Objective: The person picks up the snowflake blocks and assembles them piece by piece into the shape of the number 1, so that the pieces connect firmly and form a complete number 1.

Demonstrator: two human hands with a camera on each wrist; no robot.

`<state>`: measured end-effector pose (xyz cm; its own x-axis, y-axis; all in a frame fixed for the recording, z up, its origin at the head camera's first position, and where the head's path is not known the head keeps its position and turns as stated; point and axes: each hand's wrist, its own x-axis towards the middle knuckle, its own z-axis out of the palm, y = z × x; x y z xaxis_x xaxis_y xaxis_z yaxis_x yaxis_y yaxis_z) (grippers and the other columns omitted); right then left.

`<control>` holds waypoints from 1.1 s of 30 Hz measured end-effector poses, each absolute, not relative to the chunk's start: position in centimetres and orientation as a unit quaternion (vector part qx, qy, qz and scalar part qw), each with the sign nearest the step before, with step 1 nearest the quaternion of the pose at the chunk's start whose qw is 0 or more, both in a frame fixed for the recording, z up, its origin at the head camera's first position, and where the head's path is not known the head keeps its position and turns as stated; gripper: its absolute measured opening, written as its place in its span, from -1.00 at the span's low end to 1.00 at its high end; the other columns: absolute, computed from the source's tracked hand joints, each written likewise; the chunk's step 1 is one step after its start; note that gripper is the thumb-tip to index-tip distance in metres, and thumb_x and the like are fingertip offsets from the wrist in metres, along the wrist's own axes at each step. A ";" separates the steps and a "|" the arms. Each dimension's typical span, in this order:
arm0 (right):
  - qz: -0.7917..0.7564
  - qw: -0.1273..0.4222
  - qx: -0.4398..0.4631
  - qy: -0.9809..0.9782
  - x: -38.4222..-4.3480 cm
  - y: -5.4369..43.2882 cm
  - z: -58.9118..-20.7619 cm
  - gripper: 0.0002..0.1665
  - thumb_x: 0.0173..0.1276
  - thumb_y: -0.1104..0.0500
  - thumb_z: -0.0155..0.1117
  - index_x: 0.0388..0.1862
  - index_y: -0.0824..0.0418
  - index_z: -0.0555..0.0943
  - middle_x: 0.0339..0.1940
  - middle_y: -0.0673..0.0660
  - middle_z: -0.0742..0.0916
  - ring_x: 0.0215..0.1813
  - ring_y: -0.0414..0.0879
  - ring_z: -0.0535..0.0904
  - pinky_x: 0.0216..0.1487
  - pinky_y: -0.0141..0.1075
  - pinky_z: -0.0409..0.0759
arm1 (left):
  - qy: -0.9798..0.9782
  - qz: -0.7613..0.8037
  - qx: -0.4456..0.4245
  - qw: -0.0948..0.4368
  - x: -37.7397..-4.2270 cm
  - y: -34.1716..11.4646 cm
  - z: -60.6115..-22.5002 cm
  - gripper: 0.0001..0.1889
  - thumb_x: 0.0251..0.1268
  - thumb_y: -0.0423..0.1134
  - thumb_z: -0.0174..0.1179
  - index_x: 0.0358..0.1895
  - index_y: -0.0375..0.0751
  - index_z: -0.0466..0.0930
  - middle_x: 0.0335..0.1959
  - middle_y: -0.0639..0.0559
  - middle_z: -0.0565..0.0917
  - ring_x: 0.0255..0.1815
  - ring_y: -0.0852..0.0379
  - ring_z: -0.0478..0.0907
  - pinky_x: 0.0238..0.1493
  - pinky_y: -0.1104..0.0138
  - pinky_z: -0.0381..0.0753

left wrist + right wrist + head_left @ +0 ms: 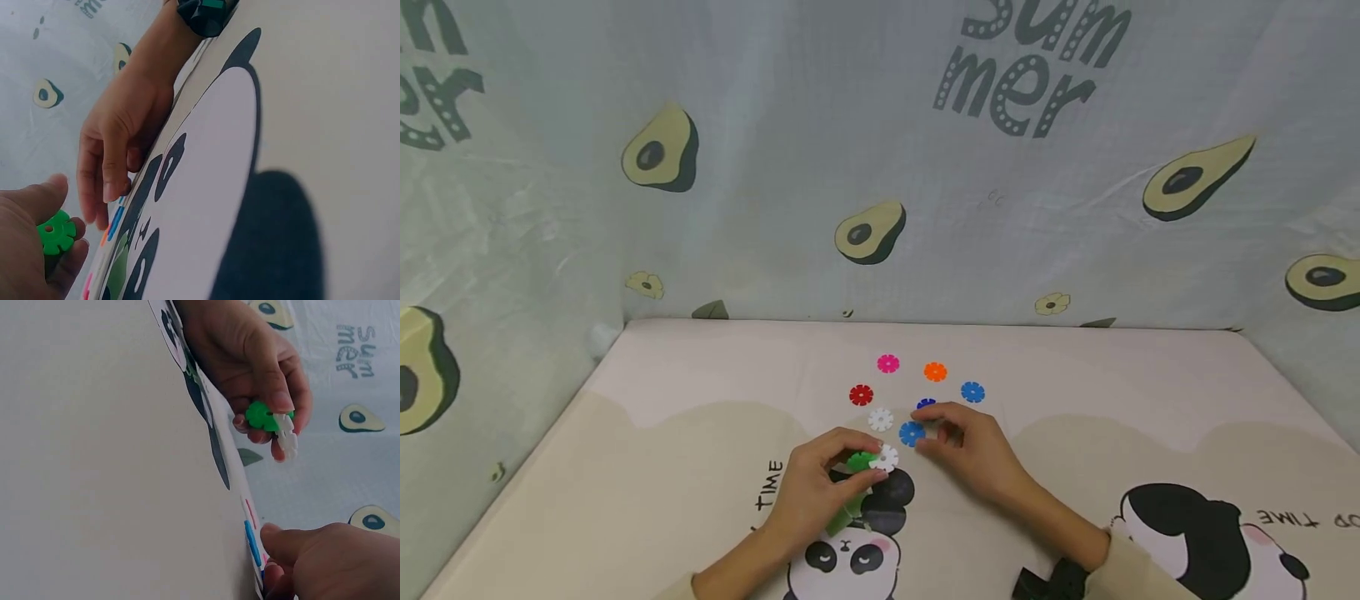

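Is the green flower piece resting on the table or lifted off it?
Lifted: in the right wrist view, the left hand holds the green flower piece above the table.

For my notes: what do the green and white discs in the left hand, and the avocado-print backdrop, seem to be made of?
Green disc and white disc: probably smooth moulded plastic, given their even, solid colour and notched edges. Avocado-print backdrop: likely thin fabric or plastic sheeting with a faint sheen; wrinkles show, but which it is stays open.
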<state>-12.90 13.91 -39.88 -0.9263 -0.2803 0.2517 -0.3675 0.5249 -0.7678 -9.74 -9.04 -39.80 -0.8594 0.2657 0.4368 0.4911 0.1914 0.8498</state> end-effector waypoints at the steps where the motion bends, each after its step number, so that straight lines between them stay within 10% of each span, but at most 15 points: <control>1: 0.447 0.046 0.191 -0.873 -12.9 13.9 -40.0 -0.63 0.15 0.19 0.47 -0.03 0.00 0.68 -0.42 -0.11 0.61 -0.43 -0.19 0.46 -0.44 -0.39 0.48 | -0.766 -0.587 -0.244 0.092 -9.7 -9.1 -39.8 -0.74 0.02 -0.31 0.44 -0.18 -0.07 0.67 -0.15 0.12 0.68 -0.15 0.15 0.63 -0.17 0.34 0.63; 7: 0.422 0.032 0.217 -0.880 -12.8 13.8 -40.2 -0.57 0.16 0.25 0.45 0.03 0.02 0.67 -0.18 -0.13 0.67 -0.40 -0.21 0.47 -0.39 -0.40 0.52 | -0.770 -0.590 -0.231 0.073 -9.6 -9.2 -40.0 -0.76 0.05 -0.25 0.42 -0.18 -0.01 0.66 -0.14 0.17 0.67 -0.14 0.17 0.61 -0.11 0.34 0.62; 17: 0.398 0.037 0.223 -0.889 -12.9 13.7 -40.1 -0.57 0.15 0.23 0.46 0.03 -0.01 0.68 -0.47 -0.19 0.55 -0.42 -0.22 0.43 -0.45 -0.41 0.47 | -0.768 -0.592 -0.235 0.071 -9.6 -9.1 -39.8 -0.78 0.05 -0.27 0.42 -0.20 -0.05 0.67 -0.15 0.14 0.68 -0.11 0.15 0.62 -0.12 0.32 0.62; 33: 0.408 0.043 0.238 -0.881 -13.0 13.7 -39.7 -0.61 0.12 0.27 0.47 -0.04 0.03 0.70 -0.36 -0.15 0.61 -0.40 -0.21 0.44 -0.40 -0.41 0.49 | -0.765 -0.597 -0.231 0.070 -9.7 -9.1 -39.7 -0.76 0.04 -0.28 0.43 -0.19 -0.07 0.66 -0.13 0.12 0.68 -0.14 0.13 0.62 -0.14 0.32 0.63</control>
